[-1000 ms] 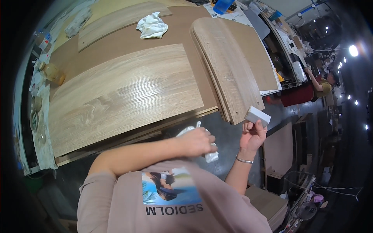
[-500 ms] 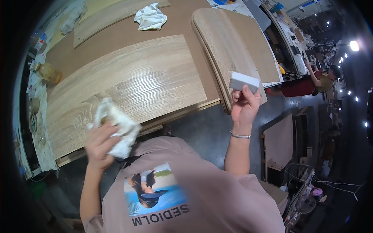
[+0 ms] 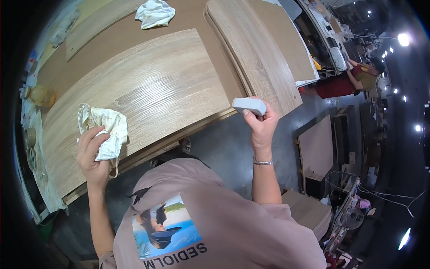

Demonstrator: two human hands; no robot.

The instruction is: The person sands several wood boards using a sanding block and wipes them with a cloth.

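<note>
My left hand (image 3: 93, 154) grips a crumpled, stained white cloth (image 3: 112, 130) over the near left part of a wood-grain panel (image 3: 148, 89). Some fingers lie on top of the cloth, which hides the panel beneath it. In my right hand (image 3: 262, 125) is a grey-white rectangular block (image 3: 249, 106), pinched between thumb and fingers. The block is near the panel's right corner, close to a stack of boards with a rounded end (image 3: 255, 54). Whether it touches anything is hard to tell.
Another crumpled white cloth (image 3: 155, 14) lies behind the panel, beside a narrow board (image 3: 101, 27). A jar of yellowish liquid (image 3: 41, 96) stands at the table's left edge. Far right, a person in a dark red apron (image 3: 336, 85) works at another bench. Boards (image 3: 315, 152) lean beyond my right arm.
My left hand has moved left with the cloth, farther over the panel. My right hand has come left and nearer with the block, which is now tilted differently. The whole view has shifted slightly.
</note>
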